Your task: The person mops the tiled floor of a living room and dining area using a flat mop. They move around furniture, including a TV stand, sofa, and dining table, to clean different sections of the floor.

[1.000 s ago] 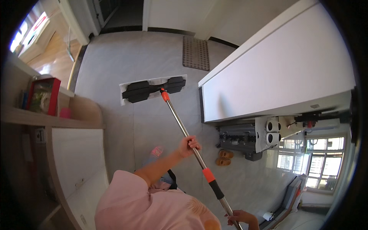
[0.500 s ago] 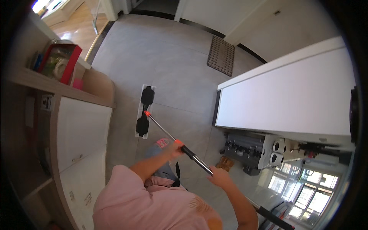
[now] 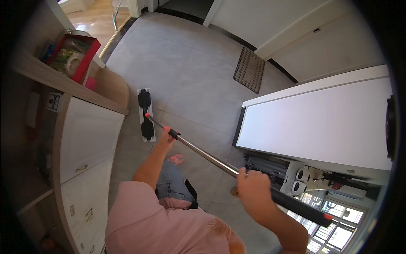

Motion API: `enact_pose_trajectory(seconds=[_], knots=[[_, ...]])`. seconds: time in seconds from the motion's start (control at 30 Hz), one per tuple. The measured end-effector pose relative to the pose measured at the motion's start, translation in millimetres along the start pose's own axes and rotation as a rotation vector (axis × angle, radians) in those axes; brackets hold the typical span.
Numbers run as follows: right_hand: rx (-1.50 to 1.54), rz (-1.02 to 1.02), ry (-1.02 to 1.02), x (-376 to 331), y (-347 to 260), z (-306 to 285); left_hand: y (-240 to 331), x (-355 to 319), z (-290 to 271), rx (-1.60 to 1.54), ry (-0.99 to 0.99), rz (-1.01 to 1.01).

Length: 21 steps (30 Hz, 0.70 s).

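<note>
A flat mop with a long metal pole (image 3: 205,155) slants across the view. Its black head (image 3: 147,128), with a white pad beneath, lies on the grey tiled floor left of centre, close to the white cabinet. My left hand (image 3: 166,139) is wrapped round the pole near an orange and black collar, not far above the head. Higher up, my right hand (image 3: 255,186) grips the pole just below its thick black end grip, which points to the lower right.
On the left, a white cabinet (image 3: 86,142) has a wooden counter (image 3: 112,89) bearing a red box (image 3: 86,61) of odds and ends. A large white cabinet-like block (image 3: 313,127) stands at right. Beyond lies a grey doormat (image 3: 249,70) by the wall; a doorway opens far left.
The mop head has slid left toward the cabinet. My left hand has moved forward and left with the pole; my right hand has risen, bringing the black end grip up.
</note>
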State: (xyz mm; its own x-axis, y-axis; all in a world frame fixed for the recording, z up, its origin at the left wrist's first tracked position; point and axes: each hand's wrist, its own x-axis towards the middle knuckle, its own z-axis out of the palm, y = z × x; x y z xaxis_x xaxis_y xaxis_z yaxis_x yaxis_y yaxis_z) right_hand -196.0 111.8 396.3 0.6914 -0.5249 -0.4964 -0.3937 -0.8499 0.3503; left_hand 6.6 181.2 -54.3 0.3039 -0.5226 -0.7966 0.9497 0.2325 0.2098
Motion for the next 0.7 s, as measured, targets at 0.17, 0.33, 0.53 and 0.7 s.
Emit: enact_pose_trajectory(seconds=[0.17,0.33,0.53,0.7], knots=[[0.149,0.072,-0.127,35.9,-22.7,34.2,0.7,-61.4,57.9,0.130,-0.029,-0.315],[0.435,0.119,-0.257,22.1,-10.0,51.0,-35.7,-52.5,56.4,0.240,0.088,-0.450],[0.741,0.301,-0.338,-82.1,-26.7,101.0,-141.2,-67.0,25.9,0.523,0.100,-0.756],[0.838,0.571,-0.498,-165.6,-35.0,108.9,-255.6,-112.4,1.5,0.779,0.088,-0.946]])
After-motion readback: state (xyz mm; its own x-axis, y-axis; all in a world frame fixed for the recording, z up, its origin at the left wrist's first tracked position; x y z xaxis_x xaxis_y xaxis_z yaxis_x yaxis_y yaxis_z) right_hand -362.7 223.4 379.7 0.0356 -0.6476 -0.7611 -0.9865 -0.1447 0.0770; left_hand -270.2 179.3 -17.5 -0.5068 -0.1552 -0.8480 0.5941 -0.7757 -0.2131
